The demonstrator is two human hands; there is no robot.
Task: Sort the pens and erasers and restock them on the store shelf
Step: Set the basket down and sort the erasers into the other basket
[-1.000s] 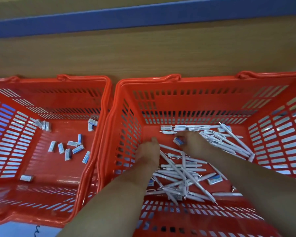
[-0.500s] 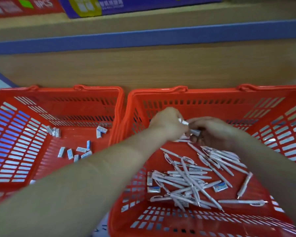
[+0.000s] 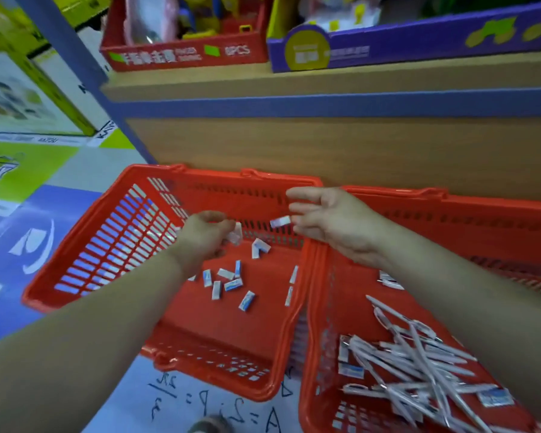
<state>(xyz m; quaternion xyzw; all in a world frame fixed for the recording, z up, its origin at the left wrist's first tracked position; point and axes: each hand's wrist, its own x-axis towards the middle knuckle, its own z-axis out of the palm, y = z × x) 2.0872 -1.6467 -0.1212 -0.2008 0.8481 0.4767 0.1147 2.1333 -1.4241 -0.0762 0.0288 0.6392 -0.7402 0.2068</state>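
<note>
Store shelf (image 3: 341, 145), twelve o'clock: flat wood-grain front panel, blue edge strip; printed card display boxes on top.

Left basket (image 3: 122, 239), centre to eight o'clock: red moulded plastic, slotted walls, glossy smooth floor; the receiving bin for erasers.

Right basket (image 3: 481, 220), three to five o'clock: same make, side by side with the first, rims meeting.

Right hand (image 3: 334, 220), reaching across toward nine o'clock over the shared rim; fingers spread and nearly straight, gripping nothing.

Left hand (image 3: 205, 235), centre, over the left basket; fingers curled round a held eraser (image 3: 235, 236), blurred, count uncertain.

Pens (image 3: 419, 364), five o'clock on the right basket floor: slim white barrels, crossed in a loose heap.

Erasers (image 3: 228, 282), six o'clock of the left hand: small white blocks with blue-printed sleeves, scattered flat.

Loose eraser (image 3: 280, 221): just off the right fingertips at their nine o'clock, long axis nine-to-three, above the left basket; contact cannot be told; probably mid-drop.

Unsorted erasers (image 3: 350, 370) among the pens lie toward six o'clock of the right hand, the nearer hand; likely the next pick.
</note>
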